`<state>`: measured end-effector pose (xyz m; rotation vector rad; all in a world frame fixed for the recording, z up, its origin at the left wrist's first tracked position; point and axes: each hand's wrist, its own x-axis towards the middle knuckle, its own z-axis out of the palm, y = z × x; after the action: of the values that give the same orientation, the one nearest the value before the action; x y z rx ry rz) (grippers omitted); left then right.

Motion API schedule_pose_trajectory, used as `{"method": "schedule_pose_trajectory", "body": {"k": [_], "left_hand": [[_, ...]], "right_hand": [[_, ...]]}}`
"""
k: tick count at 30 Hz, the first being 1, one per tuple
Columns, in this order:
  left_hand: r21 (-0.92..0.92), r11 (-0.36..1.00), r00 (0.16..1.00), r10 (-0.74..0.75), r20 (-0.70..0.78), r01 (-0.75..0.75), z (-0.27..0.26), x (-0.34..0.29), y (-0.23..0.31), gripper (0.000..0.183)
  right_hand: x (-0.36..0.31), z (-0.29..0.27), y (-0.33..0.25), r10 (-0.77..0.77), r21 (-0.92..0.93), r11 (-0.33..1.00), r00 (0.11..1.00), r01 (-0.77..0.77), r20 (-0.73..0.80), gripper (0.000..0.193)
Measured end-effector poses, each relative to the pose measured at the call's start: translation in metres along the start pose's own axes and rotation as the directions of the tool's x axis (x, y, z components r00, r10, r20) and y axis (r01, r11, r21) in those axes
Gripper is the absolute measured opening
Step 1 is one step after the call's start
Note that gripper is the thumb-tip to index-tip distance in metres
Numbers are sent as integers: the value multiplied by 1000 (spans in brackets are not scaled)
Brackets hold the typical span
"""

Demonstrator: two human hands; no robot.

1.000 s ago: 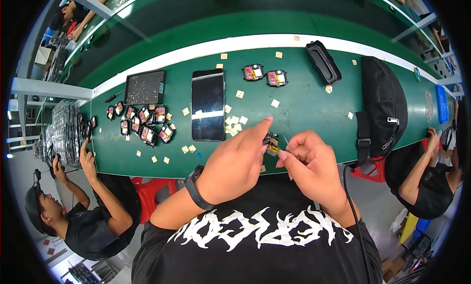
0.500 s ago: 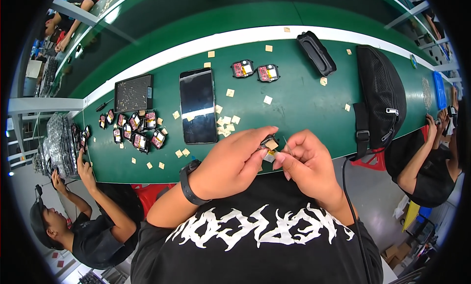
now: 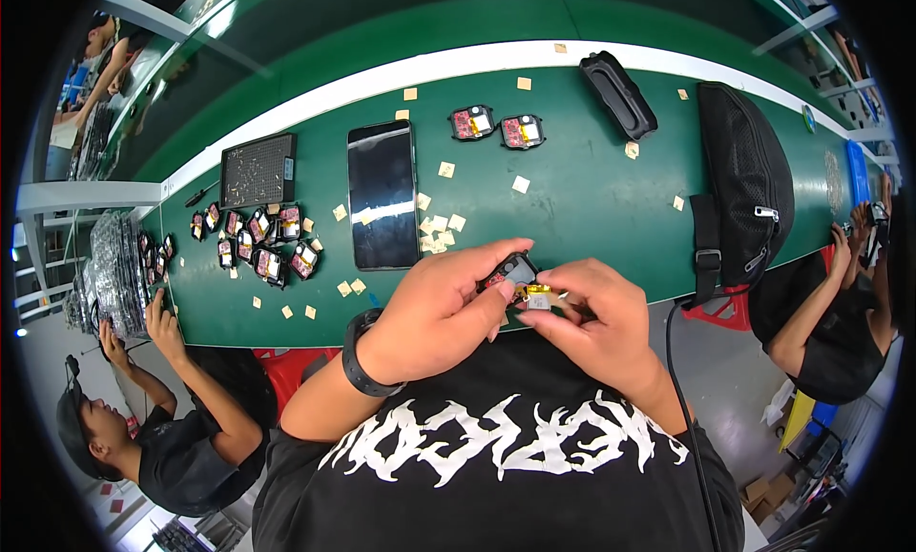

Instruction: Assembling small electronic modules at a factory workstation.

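My left hand [image 3: 444, 304] is closed around a small black watch case [image 3: 516, 267] at the table's near edge. A grey patch shows on the case's inner face, with a bit of red beside my thumb. My right hand [image 3: 611, 313] has its thumb and fingers around a small silver battery [image 3: 537, 302] with yellow tape along its upper edge. The battery lies right beside the case; my fingers hide whether a wire joins them. Two open watch cases [image 3: 522, 132] with red boards rest farther off.
Left of a large black phone [image 3: 383, 197], several watch cases [image 3: 269, 264] are clustered near a black tray [image 3: 259, 176]. Small tan squares [image 3: 447, 170] lie scattered about. A long black container [image 3: 618, 96] and black waist bag [image 3: 744, 185] lie right. Co-workers sit on both sides.
The tan square on the watch case is gone from view, and a grey patch shows there. My right fingers have shifted from a thin sliver to the battery, which is now more exposed.
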<state>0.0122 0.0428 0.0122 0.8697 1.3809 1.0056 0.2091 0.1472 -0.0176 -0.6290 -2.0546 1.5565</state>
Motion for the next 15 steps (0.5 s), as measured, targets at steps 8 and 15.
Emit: {"method": "schedule_pose_trajectory", "body": {"k": [8,15], "left_hand": [[237,958,979,188,-83,-163,10,1,-1,33],[438,860,945,321,-63,-263,14,3,-2,37]], "right_hand": [[7,-9,-1,-310,-282,910,950,304,25,24],[-3,1,-15,250,172,957,964,-232,-91,13]]}}
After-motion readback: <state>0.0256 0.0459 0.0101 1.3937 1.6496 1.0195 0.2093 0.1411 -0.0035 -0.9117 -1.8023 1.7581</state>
